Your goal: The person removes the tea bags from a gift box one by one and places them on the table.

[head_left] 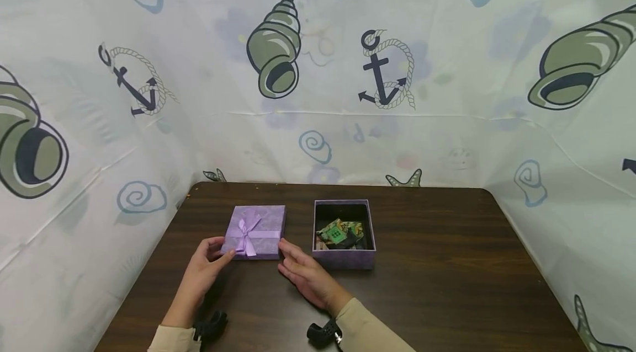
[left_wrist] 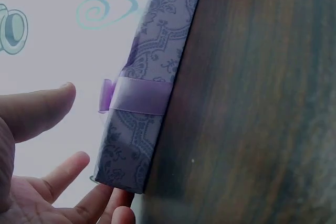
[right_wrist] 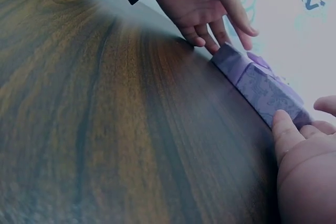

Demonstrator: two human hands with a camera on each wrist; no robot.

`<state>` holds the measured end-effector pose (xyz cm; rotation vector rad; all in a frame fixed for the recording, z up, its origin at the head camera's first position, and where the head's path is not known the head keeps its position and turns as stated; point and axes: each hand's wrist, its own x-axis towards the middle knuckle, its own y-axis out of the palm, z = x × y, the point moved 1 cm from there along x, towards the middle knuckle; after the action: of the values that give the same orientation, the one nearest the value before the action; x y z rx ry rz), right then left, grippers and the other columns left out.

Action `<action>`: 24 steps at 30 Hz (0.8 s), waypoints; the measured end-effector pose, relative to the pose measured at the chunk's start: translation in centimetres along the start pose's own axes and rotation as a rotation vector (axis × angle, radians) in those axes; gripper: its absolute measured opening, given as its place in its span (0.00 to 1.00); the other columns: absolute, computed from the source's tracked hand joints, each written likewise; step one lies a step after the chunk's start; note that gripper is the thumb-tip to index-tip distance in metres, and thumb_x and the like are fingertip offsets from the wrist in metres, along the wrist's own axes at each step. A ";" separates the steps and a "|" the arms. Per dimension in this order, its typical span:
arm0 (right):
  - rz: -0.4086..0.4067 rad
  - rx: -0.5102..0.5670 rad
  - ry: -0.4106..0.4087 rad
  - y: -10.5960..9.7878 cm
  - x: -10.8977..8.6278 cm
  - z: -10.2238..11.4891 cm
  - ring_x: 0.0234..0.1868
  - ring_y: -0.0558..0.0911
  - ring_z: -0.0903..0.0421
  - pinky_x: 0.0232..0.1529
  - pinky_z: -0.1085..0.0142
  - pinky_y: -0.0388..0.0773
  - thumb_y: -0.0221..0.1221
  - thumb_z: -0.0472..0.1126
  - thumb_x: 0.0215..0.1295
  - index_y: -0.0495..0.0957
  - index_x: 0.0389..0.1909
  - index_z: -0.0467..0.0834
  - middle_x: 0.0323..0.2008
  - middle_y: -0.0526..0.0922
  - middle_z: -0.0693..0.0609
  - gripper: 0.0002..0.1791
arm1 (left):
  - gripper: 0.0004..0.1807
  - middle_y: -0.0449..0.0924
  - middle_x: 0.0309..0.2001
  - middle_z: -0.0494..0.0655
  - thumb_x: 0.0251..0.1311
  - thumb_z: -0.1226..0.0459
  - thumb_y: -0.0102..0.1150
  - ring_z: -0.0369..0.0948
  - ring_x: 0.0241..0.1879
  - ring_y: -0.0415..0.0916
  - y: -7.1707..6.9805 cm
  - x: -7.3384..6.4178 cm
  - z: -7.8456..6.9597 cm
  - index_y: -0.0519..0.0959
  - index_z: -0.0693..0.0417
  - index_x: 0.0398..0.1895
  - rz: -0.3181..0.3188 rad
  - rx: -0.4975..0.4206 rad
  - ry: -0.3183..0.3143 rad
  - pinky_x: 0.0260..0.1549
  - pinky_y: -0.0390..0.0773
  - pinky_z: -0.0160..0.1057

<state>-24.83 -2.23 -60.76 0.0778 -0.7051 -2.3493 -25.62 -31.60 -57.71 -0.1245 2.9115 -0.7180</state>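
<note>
A purple square box lid (head_left: 255, 232) with a lilac ribbon and bow lies flat on the brown table. My left hand (head_left: 201, 266) is at its left side, fingertips touching the edge; the thumb stands off the lid in the left wrist view. From the right, my right hand (head_left: 313, 276) rests extended fingers against the opposite side. In the left wrist view, the patterned side of the lid (left_wrist: 152, 40) stretches between both hands. Just right of the lid stands an uncovered purple box (head_left: 344, 259), with crumpled green and yellow patterned packets (head_left: 340, 232) inside.
The dark wood table (head_left: 437, 286) runs back to a pale cloth (head_left: 338, 142) printed with shells and anchors, which also hangs along both sides. A black wrist device (head_left: 324, 333) sits at my right cuff, and another (head_left: 211, 327) at my left.
</note>
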 end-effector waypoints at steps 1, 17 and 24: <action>0.001 0.001 0.000 0.0 0.0 -0.1 0.91 0.33 0.46 0.89 0.44 0.44 0.47 0.37 0.87 0.43 0.88 0.32 0.91 0.33 0.44 0.38 | 0.37 0.70 0.75 0.66 0.74 0.54 0.70 0.60 0.72 0.72 0.0 -0.1 0.0 0.66 0.62 0.76 -0.002 0.004 0.001 0.52 0.74 0.30; 0.001 -0.020 -0.043 0.2 0.2 0.0 0.91 0.35 0.48 0.89 0.45 0.40 0.46 0.36 0.86 0.48 0.87 0.31 0.91 0.35 0.45 0.36 | 0.33 0.73 0.73 0.65 0.75 0.54 0.69 0.57 0.72 0.70 0.1 0.1 0.1 0.71 0.62 0.74 -0.079 -0.015 0.028 0.49 0.66 0.18; 0.048 0.059 -0.084 0.8 0.2 0.8 0.91 0.34 0.44 0.89 0.43 0.38 0.45 0.37 0.87 0.50 0.86 0.29 0.90 0.37 0.37 0.34 | 0.28 0.77 0.69 0.65 0.75 0.59 0.69 0.55 0.68 0.73 0.6 -0.1 -0.3 0.74 0.63 0.71 -0.183 -0.050 0.107 0.47 0.67 0.16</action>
<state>-24.71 -2.44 -59.64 -0.0121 -0.8081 -2.2970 -25.56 -30.94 -57.75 -0.3727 3.0507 -0.6979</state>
